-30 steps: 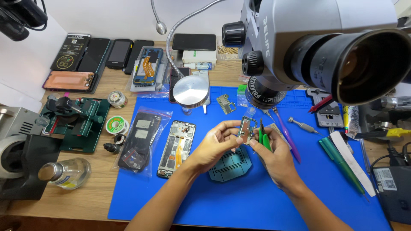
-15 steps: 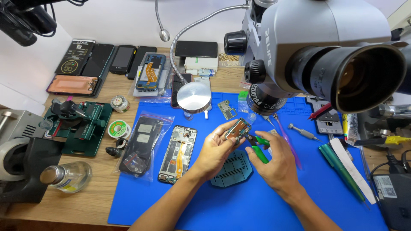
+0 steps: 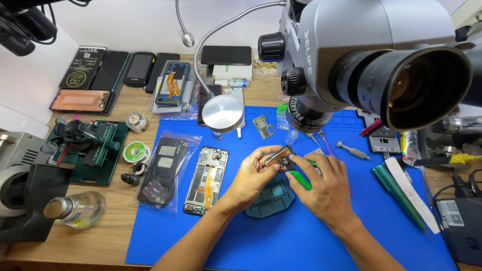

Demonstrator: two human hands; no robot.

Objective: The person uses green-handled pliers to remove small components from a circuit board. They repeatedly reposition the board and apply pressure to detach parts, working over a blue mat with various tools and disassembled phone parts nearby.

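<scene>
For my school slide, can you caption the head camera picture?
Left hand and right hand hold a small circuit board over a blue mat, beneath a microscope.

Head view: looking steeply down from above the bench (image 3: pixel 100 236), facing forward, close.
Foreground: microscope (image 3: pixel 371 55) crowding upper right.

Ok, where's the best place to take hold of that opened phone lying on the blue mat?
Probably by its two long side edges, from above. The opened phone lies flat, its insides face up, so a pinch on the frame avoids the exposed parts; the plastic bag crowds one side, so come down steeply.
</scene>
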